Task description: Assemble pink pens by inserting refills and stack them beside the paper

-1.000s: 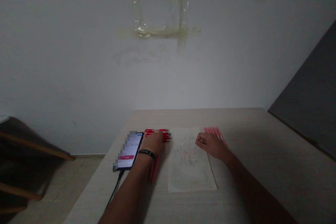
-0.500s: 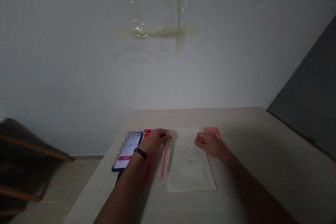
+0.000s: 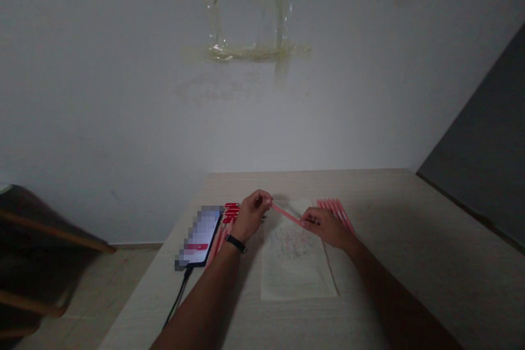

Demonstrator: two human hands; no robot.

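A slim pink pen slants above a pale sheet that carries dark and reddish marks. My left hand pinches the pen's upper left end. The lower right end is between the fingers of my right hand, which is closed on it. Just beyond my right hand, several pink pens lie side by side, partly covered by it. Near my left hand are several short red pieces, too small to identify, and more pink pens, partly hidden behind my left wrist.
A phone lies at the table's left side, with a black cable running toward the front edge. The pale wooden table meets a wall at the back. Dark furniture with wooden bars stands at the left.
My left hand has lifted the pink pen and moved right. The pen has swung from pointing downward to slanting across, and my right hand now grips its other end.
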